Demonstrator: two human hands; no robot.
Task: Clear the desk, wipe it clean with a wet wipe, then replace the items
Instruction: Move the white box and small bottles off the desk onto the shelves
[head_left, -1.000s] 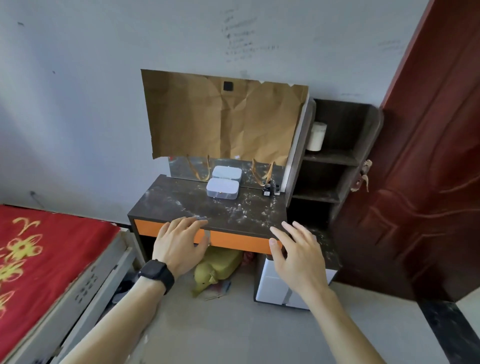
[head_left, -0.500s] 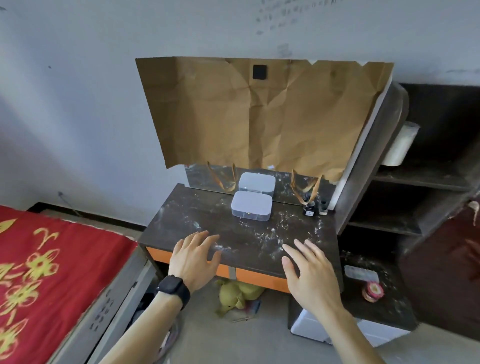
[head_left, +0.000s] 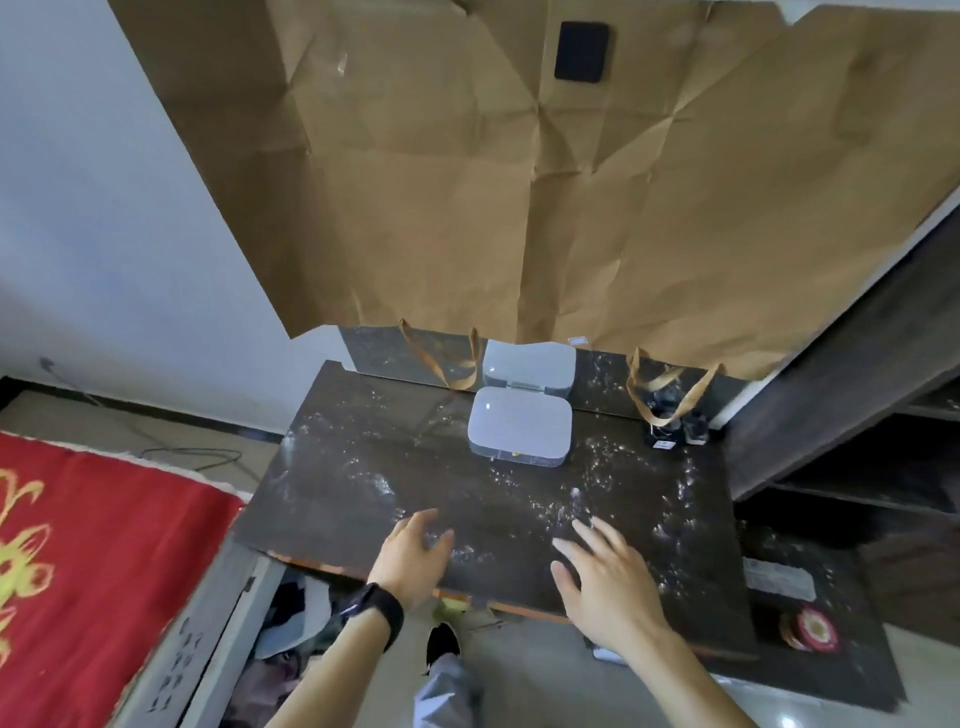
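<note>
Filling the upper frame from 10 to 2 o'clock: creased brown paper (head_left: 519, 182), hung over a mirror (head_left: 374, 353), leaving only a low strip of glass bare. Directly beneath, at centre: dark counter (head_left: 353, 467), dusted with white specks, thickest toward its 3 o'clock side. At 8 o'clock: bed (head_left: 78, 545) under a red cover with yellow pattern, just beside the counter's 9 o'clock end. At 3 o'clock: dark shelf unit (head_left: 857, 374), standing against the counter. At 4 o'clock: lower dark ledge (head_left: 857, 670), also speckled.

Over the counter's near edge, at 6 o'clock: left hand (head_left: 415, 558), fingers relaxed and slightly spread, holding nothing, with a black watch (head_left: 371, 613) on the wrist. Beside it at 5 o'clock, apart from the left: right hand (head_left: 608, 577), fingers spread flat, holding nothing. Contact of either palm with the surface: cannot tell.

At the counter's 12 o'clock edge, against the mirror: white box (head_left: 519, 428), lid down, doubled in the glass. At the counter's 2 o'clock corner: small dark bottles (head_left: 675, 431), close together, well apart from both hands. On the ledge at 4 o'clock: round red-rimmed item (head_left: 810, 631).
</note>
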